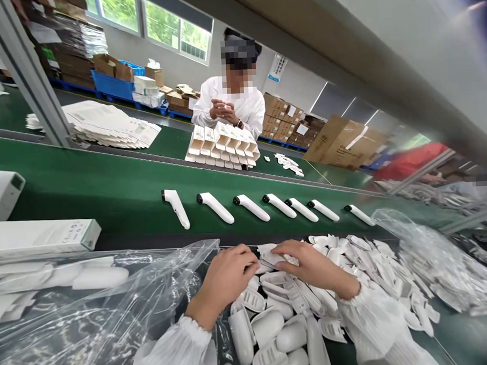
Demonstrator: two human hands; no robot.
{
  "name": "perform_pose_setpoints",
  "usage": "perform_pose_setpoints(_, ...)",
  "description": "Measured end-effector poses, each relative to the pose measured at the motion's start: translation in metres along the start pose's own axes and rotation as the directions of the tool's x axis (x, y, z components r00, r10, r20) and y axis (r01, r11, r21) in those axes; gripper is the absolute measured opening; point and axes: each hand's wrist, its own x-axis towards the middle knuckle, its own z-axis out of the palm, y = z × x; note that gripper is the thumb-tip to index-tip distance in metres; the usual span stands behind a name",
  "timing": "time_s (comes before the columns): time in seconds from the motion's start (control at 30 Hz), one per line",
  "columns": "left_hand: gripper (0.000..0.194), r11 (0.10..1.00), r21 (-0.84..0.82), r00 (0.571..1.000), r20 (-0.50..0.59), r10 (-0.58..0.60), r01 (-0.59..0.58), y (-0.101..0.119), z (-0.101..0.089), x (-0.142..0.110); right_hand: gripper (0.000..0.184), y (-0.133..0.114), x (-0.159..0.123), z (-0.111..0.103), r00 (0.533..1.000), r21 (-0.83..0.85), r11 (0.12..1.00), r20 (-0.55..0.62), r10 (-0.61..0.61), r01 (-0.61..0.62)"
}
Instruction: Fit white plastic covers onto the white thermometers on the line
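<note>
Head view looks forward-down, close above white casings (268,326), far right unclear.

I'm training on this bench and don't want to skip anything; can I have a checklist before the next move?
1. White parts within reach: ok, heaped beneath and around both hands.
2. Parts sorted: not ok, they overlap at mixed angles.
3. Left hand and right hand gripping a part: cannot tell, the fingers hide any contact.
4. Devices facing one way: ok, all seven in the row have their black ends toward the upper left.
5. Devices evenly spaced: not ok, the gaps vary.
6. Clear bag free of the left hand: cannot tell, its edge lies close by.
</note>
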Motion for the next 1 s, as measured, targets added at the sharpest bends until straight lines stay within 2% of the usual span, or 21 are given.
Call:
perform_pose_setpoints(0.13, 0.032, 0.998, 0.049, 0.998, -0.048, -0.038, 0.041, 0.001, 0.005, 0.000, 0.038, 0.008, -0.001, 0.022, 0.996, -0.051, 0.996, -0.067, 0.065, -0.069)
perform_pose_setpoints(0.23, 0.044, 0.989, 0.148, 0.998, -0.060, -0.002, 0.011, 0.005, 0.013, -0.003, 0.030, 0.004, 0.008, 0.028, 0.996, -0.090, 0.994, -0.058, 0.061, -0.066)
perform_pose_setpoints(0.37, 0.035, 0.985, 0.170, 0.997, -0.068, -0.021, 0.032, 0.010, 0.023, -0.007, 0.022, -0.004, 0.010, 0.017, 0.999, -0.042, 0.999, -0.021, 0.024, -0.025)
perform_pose_setpoints(0.47, 0.037, 0.988, 0.126, 0.994, -0.077, -0.080, 0.089, 0.010, 0.028, -0.007, 0.023, -0.002, 0.010, 0.001, 0.999, 0.061, 0.998, 0.031, 0.025, -0.027)
perform_pose_setpoints(0.53, 0.031, 0.988, 0.107, 0.991, -0.086, -0.103, 0.112, 0.010, 0.029, -0.006, 0.022, 0.002, 0.016, -0.006, 0.997, 0.160, 0.985, 0.054, 0.049, -0.057)
perform_pose_setpoints(0.63, 0.020, 0.988, 0.088, 0.988, -0.099, -0.117, 0.125, 0.009, 0.029, -0.006, 0.025, -0.001, 0.039, -0.007, 0.995, 0.385, 0.917, 0.045, 0.088, -0.098)
perform_pose_setpoints(0.7, 0.016, 0.989, 0.063, 0.987, -0.102, -0.126, 0.133, 0.009, 0.028, -0.007, 0.036, -0.010, 0.062, 0.001, 0.996, 0.517, 0.852, 0.016, 0.088, -0.083)
perform_pose_setpoints(0.77, 0.015, 0.991, 0.034, 0.986, -0.110, -0.129, 0.133, 0.010, 0.027, -0.007, 0.047, -0.024, 0.089, 0.013, 0.998, 0.577, 0.815, -0.002, 0.060, -0.048)
perform_pose_setpoints(0.83, 0.015, 0.992, 0.002, 0.986, -0.113, -0.122, 0.123, 0.010, 0.025, -0.008, 0.045, -0.039, 0.116, 0.024, 1.000, 0.553, 0.833, -0.025, 0.004, 0.010)
perform_pose_setpoints(0.9, 0.018, 0.994, -0.034, 0.989, -0.104, -0.107, 0.104, 0.011, 0.023, -0.009, 0.031, -0.051, 0.141, 0.034, 0.994, 0.450, 0.888, -0.092, -0.061, 0.096)
perform_pose_setpoints(1.0, 0.041, 0.995, -0.070, 0.996, -0.062, -0.071, 0.066, 0.010, 0.021, -0.011, 0.018, -0.061, 0.168, 0.050, 0.976, 0.253, 0.956, -0.193, -0.100, 0.148)
